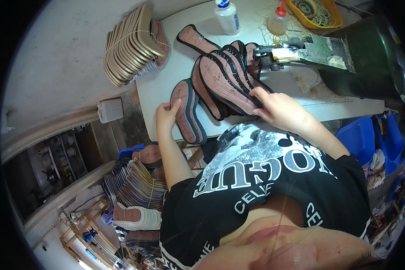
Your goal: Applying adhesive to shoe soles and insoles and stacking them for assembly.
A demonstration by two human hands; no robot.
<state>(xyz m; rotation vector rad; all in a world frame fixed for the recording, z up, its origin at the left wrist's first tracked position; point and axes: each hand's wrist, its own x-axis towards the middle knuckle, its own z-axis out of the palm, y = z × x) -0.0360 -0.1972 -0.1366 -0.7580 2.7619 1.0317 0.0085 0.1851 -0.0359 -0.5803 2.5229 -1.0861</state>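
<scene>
My left hand grips the edge of a couple of overlapping brown insoles with blue-grey rims, thumb on top. They lie at the table's near left. The fingers of my right hand close on the lower end of a black-rimmed brown insole, on top of a fanned pile of several alike. Its thumb and forefinger lie along the rim. Behind the pile, another black-rimmed insole points to the far left. The pile's right side reaches under the metal head of a machine.
The dark green machine takes up the right of the white table. At the back stand a white bottle, a red-tipped bottle and a yellow basket of thin cords. A tied stack of beige-edged insoles is far left.
</scene>
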